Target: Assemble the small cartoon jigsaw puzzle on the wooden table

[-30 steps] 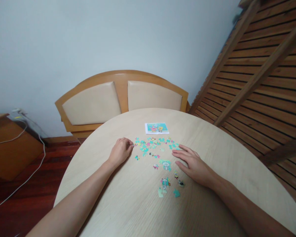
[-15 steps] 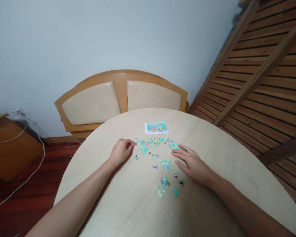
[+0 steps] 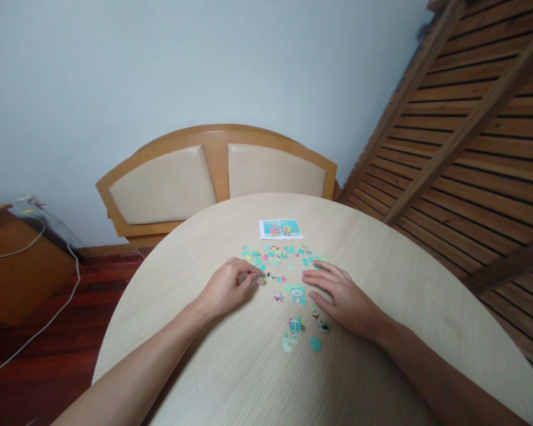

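My left hand (image 3: 231,286) is closed, with a small multicoloured jigsaw piece (image 3: 260,280) pinched at its fingertips. Just beyond it spreads a loose pile of teal, pink and yellow jigsaw pieces (image 3: 273,255). Flat on the table and with fingers apart, my right hand (image 3: 337,296) holds nothing; its fingertips reach the pile's right end. Between the hands lies a joined teal patch showing a pale cartoon head (image 3: 298,294). Nearer me are another joined patch (image 3: 295,326), a pale green piece (image 3: 286,342) and a teal piece (image 3: 315,344).
A picture card (image 3: 281,229) with pink and yellow cartoon figures lies behind the pieces on the round wooden table (image 3: 382,254). Past the table's far edge stands a padded wooden headboard (image 3: 217,171) against the wall. Slatted wood (image 3: 453,136) leans at the right.
My left hand has moved right and slightly nearer me from the pile's left edge, carrying a jigsaw piece in its fingertips. My right hand has shifted slightly left.
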{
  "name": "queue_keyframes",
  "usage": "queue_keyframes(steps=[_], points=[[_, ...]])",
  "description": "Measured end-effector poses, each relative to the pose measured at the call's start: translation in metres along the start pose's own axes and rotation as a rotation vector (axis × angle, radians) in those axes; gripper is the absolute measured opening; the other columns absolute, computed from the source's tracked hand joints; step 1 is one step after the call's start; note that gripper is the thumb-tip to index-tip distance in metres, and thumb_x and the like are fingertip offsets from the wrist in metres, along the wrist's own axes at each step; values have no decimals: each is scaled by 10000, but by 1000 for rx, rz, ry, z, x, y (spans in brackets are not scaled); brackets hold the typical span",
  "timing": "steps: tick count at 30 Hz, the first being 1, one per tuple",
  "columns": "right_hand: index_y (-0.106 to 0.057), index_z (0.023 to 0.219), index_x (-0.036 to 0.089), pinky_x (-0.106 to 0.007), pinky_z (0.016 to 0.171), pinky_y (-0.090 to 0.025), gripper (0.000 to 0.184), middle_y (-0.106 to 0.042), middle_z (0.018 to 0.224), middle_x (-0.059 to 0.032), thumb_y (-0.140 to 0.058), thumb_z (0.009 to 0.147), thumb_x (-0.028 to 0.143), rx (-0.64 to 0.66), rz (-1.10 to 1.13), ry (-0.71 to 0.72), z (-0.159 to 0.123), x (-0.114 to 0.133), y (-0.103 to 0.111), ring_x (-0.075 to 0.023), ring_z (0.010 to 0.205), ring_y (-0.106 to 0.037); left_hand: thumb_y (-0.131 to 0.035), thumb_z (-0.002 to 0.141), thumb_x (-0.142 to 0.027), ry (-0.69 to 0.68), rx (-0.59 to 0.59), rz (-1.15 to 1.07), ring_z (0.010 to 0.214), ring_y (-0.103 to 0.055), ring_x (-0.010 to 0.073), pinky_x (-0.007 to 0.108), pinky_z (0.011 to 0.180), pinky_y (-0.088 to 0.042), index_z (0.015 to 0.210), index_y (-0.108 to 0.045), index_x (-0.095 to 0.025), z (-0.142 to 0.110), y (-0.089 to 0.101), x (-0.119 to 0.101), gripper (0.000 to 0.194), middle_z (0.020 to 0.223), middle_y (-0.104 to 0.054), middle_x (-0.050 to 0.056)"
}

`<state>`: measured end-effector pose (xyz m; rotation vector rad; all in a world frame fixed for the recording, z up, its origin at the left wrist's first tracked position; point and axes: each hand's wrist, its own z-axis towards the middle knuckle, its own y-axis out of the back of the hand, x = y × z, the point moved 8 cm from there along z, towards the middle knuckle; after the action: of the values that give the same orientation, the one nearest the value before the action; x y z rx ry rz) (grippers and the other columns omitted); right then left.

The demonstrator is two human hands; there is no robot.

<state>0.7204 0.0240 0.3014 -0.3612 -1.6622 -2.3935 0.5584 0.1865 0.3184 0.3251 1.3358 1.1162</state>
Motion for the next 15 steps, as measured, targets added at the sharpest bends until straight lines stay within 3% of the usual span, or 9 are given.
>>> queue_keyframes(steps=[4,9,12,15], points=[[-701,1201,245,-558,1079,-414,288,-712,1234,-82,-554,956,281,-3,-3,28,0,9,-1,-322,1333,-496,-512,940,-221,-172,239,-44,911,-660,197,365,913,-498,1024,-755,-264,-8,-23,-29,261,934,-762,21],[-698,1193,249,-568,1073,-404,280,-708,1241,-78,-551,956,266,25,-4,37,-1,11,-6,-332,1331,-493,-548,957,-241,-279,264,-39,919,-672,182,349,929,-484,1024,-730,-234,-14,-35,-45,194,957,-757,30],[-699,1188,247,-575,1078,-394,278,-708,1239,-79,-547,957,268,30,-2,33,-2,9,-6,-336,1334,-488,-553,974,-298,-271,293,16,928,-663,183,341,915,-484,990,-721,-244,-13,-25,-39,178,961,-747,21],[-698,1187,237,-566,1082,-397,277,-708,1237,-82,-539,965,278,22,3,37,-2,7,-4,-328,1340,-482,-556,947,-284,-81,155,125,901,-648,188,321,827,-504,959,-707,-235,-5,7,-8,159,965,-724,31]])
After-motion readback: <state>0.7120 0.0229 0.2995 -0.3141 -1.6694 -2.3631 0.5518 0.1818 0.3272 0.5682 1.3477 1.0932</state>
